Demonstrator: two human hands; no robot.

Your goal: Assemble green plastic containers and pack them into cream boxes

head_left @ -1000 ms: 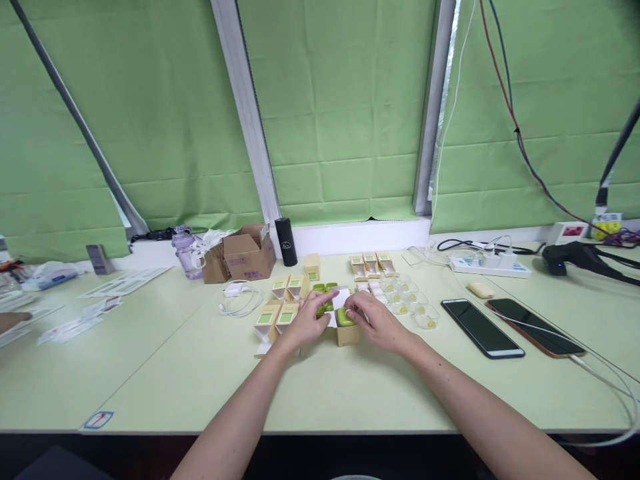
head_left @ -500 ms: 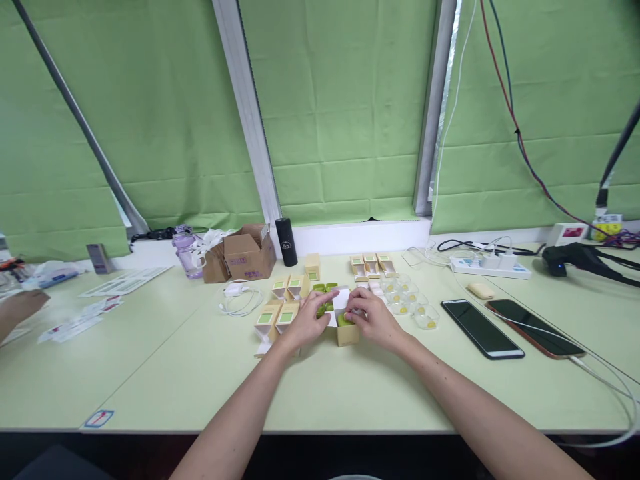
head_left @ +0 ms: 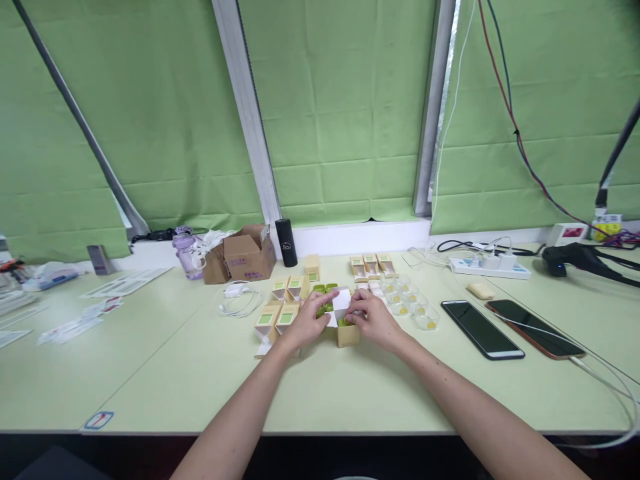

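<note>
Both my hands meet over a small tan carton (head_left: 348,335) standing open on the pale green table (head_left: 350,393). My left hand (head_left: 309,322) grips the carton's left side, fingers curled by its white flap (head_left: 342,299). My right hand (head_left: 373,318) presses a green item (head_left: 343,322) down into the carton's mouth, fingers closed around it. To the left lie several more tan cartons with green labels (head_left: 286,317). Green items (head_left: 324,289) sit just behind the carton.
Clear cups with yellow contents (head_left: 413,302) stand right of my hands; two phones (head_left: 481,329) lie farther right, one on a cable. A power strip (head_left: 489,266), brown cardboard box (head_left: 244,254), black cylinder (head_left: 285,242), purple bottle (head_left: 185,255) and white cable (head_left: 239,300) line the back.
The green item has sunk lower into the carton under my right hand. Another person's hand at the far left edge has gone from view.
</note>
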